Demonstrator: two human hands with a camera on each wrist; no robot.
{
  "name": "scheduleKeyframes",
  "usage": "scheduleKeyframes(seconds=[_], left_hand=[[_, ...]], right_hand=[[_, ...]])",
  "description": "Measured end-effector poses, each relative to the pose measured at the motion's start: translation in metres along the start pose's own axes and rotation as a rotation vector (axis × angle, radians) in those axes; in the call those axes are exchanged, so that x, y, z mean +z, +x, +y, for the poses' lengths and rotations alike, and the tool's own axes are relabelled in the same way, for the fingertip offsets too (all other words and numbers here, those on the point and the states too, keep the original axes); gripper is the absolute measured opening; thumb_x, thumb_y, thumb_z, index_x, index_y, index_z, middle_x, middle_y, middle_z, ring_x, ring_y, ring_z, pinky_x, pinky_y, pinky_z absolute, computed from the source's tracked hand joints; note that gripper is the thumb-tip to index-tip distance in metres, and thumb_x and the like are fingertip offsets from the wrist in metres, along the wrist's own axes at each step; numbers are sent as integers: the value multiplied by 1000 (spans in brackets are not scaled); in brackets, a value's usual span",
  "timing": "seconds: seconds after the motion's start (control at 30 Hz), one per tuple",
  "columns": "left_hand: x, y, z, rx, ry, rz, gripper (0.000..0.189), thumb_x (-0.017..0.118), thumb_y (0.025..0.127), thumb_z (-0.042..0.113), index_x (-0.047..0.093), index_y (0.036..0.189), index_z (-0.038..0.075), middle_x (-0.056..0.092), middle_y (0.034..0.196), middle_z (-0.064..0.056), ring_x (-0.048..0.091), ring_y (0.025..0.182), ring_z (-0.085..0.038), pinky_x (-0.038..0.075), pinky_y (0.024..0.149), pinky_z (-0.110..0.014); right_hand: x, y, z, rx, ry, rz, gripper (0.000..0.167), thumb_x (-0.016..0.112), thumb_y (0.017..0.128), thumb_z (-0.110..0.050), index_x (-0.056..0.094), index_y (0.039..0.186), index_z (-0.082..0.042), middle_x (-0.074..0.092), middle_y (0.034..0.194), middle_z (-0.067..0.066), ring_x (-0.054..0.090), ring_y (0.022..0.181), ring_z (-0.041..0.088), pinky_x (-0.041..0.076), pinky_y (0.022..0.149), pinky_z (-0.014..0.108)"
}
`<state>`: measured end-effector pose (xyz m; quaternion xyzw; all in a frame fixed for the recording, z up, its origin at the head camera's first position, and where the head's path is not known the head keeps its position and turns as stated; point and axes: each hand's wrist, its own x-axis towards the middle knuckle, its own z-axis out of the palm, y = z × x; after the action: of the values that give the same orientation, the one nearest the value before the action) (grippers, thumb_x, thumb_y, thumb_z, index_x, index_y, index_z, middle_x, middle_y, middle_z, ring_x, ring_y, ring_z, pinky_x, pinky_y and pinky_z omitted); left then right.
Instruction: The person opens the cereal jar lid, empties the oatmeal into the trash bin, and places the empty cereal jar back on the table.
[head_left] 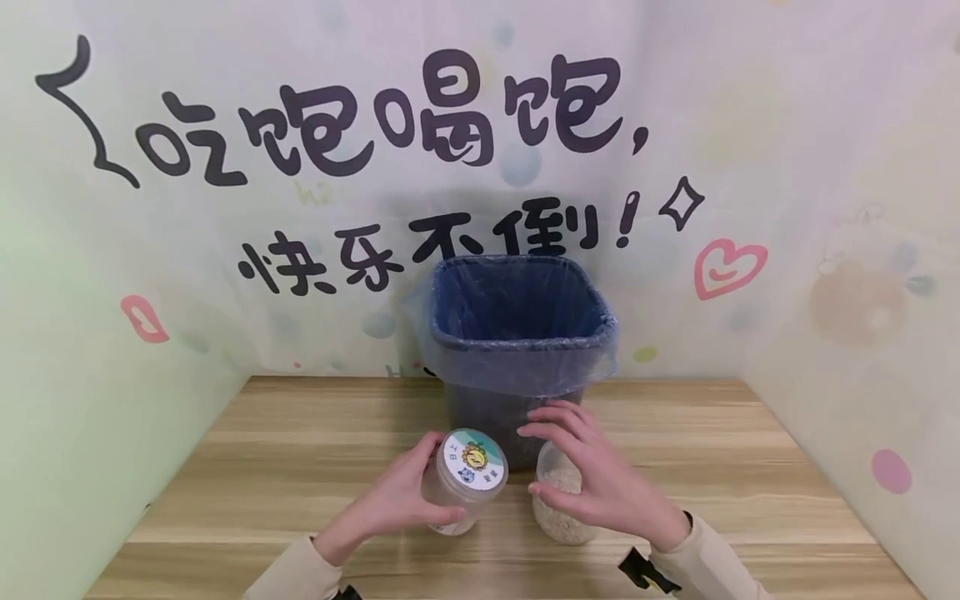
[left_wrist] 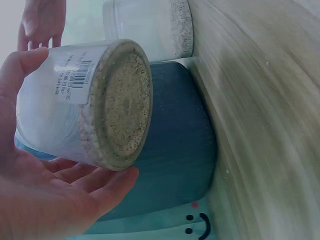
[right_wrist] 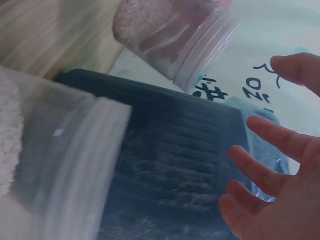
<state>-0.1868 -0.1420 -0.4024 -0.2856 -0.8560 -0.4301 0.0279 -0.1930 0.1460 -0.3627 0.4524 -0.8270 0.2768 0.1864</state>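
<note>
Plainly, one side gripping, the other free

From my distant seat I see the left hand (head_left: 401,492) clamped round the lidded jar (head_left: 474,467), fingers and thumb on opposite sides, presumably because so wide a body needs wrapping. The jar hangs tilted above the table (head_left: 262,467). My view shows the right hand (head_left: 600,487) with fingers apart, holding nothing, over the second jar (head_left: 551,462), whose grains (head_left: 562,525) probably steady it. The bin (head_left: 480,417) stands behind, perhaps leaving the front free for both jars.
</note>
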Motion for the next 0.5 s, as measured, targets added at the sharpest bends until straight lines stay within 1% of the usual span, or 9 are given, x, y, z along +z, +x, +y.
scheduleKeyframes(seconds=[0.13,0.23,0.3,0.4,0.5], left_hand=[[-1,2,7,33,46,15,77,87,67,32,48,125,1,61,114,-6,58,103,-20,48,89,-37],[-1,4,12,52,72,12,78,87,67,35,48,127,3,61,116,-4,57,104,-18,48,90,-38],[0,6,16,62,81,9,77,87,67,35,49,127,5,60,116,-2,57,104,-17,48,89,-37],[0,7,21,84,107,16,76,87,67,34,50,127,6,60,115,0,57,103,-15,48,88,-35],[-1,8,26,101,146,25,76,86,67,35,51,127,7,60,114,1,57,102,-14,49,86,-34]], right_hand=[[0,10,-5,-25,-9,-38,50,74,83,-33,56,128,-19,50,132,1,39,128,22,37,101,45],[-1,14,-8,-24,-24,-70,55,75,82,-38,56,130,-18,50,132,-1,42,125,18,41,98,45],[-1,16,-11,-18,-38,-85,59,74,82,-43,55,133,-19,50,133,-2,44,124,17,43,96,45],[1,20,-13,-20,-57,-102,66,69,83,-53,52,137,-20,48,135,-4,46,122,16,44,94,44],[2,24,-16,-29,-77,-109,69,66,83,-57,51,139,-20,50,135,-5,48,121,16,44,94,44]])
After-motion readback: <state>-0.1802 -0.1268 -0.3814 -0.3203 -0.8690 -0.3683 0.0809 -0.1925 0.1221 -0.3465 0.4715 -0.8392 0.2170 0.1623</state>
